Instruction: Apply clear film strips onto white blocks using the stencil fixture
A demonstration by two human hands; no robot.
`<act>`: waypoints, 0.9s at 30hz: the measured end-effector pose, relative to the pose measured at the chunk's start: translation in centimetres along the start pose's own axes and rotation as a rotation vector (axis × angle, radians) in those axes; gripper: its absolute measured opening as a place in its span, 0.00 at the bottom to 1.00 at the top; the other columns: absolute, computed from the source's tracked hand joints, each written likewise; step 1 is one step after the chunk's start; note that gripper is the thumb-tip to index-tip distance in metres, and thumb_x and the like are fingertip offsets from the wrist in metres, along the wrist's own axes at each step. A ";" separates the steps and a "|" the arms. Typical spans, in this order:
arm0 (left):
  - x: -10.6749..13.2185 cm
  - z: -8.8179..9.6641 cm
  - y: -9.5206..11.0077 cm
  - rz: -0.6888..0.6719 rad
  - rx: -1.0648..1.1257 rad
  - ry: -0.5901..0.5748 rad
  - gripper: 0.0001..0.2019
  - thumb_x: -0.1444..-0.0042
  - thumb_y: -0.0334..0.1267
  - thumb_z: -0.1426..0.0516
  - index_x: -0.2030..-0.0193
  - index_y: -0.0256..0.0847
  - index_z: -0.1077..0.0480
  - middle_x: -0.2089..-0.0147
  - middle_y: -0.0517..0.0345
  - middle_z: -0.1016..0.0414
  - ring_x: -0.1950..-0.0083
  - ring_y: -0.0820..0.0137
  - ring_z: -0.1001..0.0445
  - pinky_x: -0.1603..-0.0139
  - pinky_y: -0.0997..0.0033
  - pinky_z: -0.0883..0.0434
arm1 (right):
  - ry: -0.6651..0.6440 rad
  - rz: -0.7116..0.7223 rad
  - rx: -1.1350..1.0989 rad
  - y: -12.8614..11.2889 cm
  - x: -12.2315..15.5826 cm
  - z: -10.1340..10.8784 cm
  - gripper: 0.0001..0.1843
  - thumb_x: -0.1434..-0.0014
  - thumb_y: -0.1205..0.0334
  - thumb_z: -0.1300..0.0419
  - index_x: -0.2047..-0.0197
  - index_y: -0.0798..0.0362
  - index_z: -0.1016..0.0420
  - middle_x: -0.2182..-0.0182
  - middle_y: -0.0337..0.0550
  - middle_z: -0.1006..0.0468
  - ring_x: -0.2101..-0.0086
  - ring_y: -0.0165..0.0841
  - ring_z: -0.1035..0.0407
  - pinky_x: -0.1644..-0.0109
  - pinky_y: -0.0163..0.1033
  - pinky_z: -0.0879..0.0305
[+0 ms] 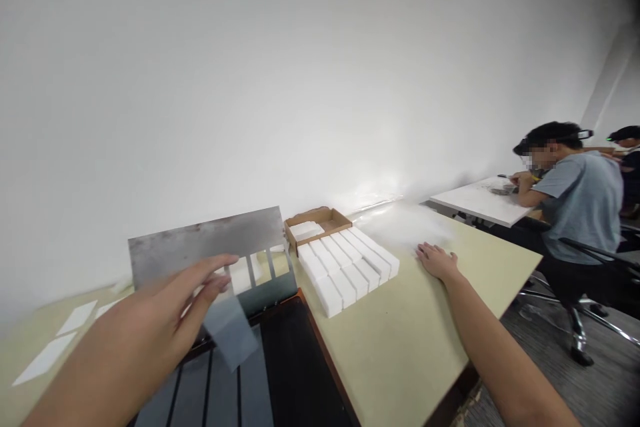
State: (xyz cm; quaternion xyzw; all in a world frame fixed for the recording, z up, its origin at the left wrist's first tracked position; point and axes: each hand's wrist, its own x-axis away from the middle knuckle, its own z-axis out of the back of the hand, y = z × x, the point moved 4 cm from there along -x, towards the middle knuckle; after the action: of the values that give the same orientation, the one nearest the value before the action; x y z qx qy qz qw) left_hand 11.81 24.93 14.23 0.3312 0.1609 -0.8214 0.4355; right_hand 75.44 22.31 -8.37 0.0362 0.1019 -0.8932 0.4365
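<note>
My left hand is raised over a dark tray, with its fingers pinched on a thin grey strip that hangs down from them. Just behind the hand a grey metal plate with slots cut in its lower edge stands tilted up at the tray's far end. More grey strips lie side by side in the tray. My right hand lies flat and open on the pale yellow table, to the right of rows of white blocks.
A small cardboard box holding white pieces sits behind the blocks by the wall. White flat pieces lie on the table at far left. A seated person works at a white table to the right, another beyond.
</note>
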 end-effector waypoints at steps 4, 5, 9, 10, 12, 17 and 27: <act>-0.5 -0.3 3.5 -0.180 -0.012 0.161 0.16 0.23 0.49 0.50 0.39 0.52 0.26 0.55 0.59 0.16 0.61 0.64 0.18 0.64 0.69 0.29 | -0.017 0.019 -0.008 0.5 -0.1 -0.2 0.24 0.28 0.53 0.37 0.34 0.51 0.29 0.34 0.52 0.30 0.39 0.48 0.31 0.36 0.61 0.31; -0.7 -0.6 4.3 -0.221 -0.010 0.189 0.15 0.23 0.46 0.49 0.39 0.49 0.25 0.58 0.57 0.17 0.61 0.63 0.19 0.63 0.68 0.30 | -0.019 0.022 -0.012 0.6 -0.2 -0.3 0.24 0.28 0.52 0.37 0.34 0.51 0.29 0.34 0.52 0.30 0.39 0.48 0.31 0.36 0.61 0.32; -0.7 -2.6 6.9 -0.398 0.022 0.209 0.11 0.25 0.35 0.46 0.42 0.39 0.26 0.66 0.57 0.21 0.65 0.65 0.27 0.64 0.67 0.33 | -0.019 0.026 -0.034 0.9 -0.4 -0.7 0.24 0.28 0.52 0.37 0.33 0.50 0.30 0.33 0.52 0.32 0.37 0.49 0.33 0.34 0.63 0.34; -0.2 -3.1 7.6 -0.457 0.037 0.189 0.11 0.25 0.32 0.45 0.42 0.38 0.26 0.67 0.58 0.21 0.65 0.65 0.28 0.64 0.66 0.33 | -0.019 0.025 -0.039 1.0 -0.4 -0.9 0.24 0.28 0.52 0.37 0.33 0.50 0.30 0.33 0.52 0.32 0.37 0.49 0.33 0.33 0.63 0.35; 1.5 -3.7 9.2 -0.583 0.072 0.134 0.12 0.27 0.27 0.45 0.41 0.38 0.27 0.65 0.58 0.20 0.65 0.66 0.29 0.64 0.66 0.34 | -0.019 0.024 -0.049 1.2 -0.6 -1.2 0.25 0.28 0.52 0.37 0.33 0.50 0.30 0.32 0.52 0.32 0.36 0.49 0.34 0.33 0.64 0.35; 8.4 -4.2 12.9 -0.773 0.146 -0.038 0.12 0.28 0.26 0.46 0.43 0.37 0.25 0.62 0.57 0.19 0.64 0.66 0.28 0.63 0.62 0.35 | -0.019 0.021 -0.063 1.7 -1.2 -1.8 0.25 0.28 0.51 0.38 0.32 0.50 0.30 0.32 0.52 0.33 0.36 0.49 0.34 0.33 0.64 0.36; 10.7 -6.2 9.6 -0.377 0.305 -0.733 0.28 0.27 0.59 0.46 0.25 0.55 0.37 0.30 0.56 0.27 0.36 0.52 0.30 0.36 0.48 0.31 | -0.037 0.014 -0.076 2.3 -1.5 -2.3 0.26 0.27 0.50 0.38 0.31 0.48 0.31 0.30 0.52 0.35 0.34 0.50 0.37 0.30 0.66 0.41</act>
State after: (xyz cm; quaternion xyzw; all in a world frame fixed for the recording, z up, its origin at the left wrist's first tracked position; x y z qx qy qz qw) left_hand 17.93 16.34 2.60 0.0433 -0.0698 -0.9641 0.2526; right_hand 78.08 22.60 -10.70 0.0038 0.1273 -0.8861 0.4456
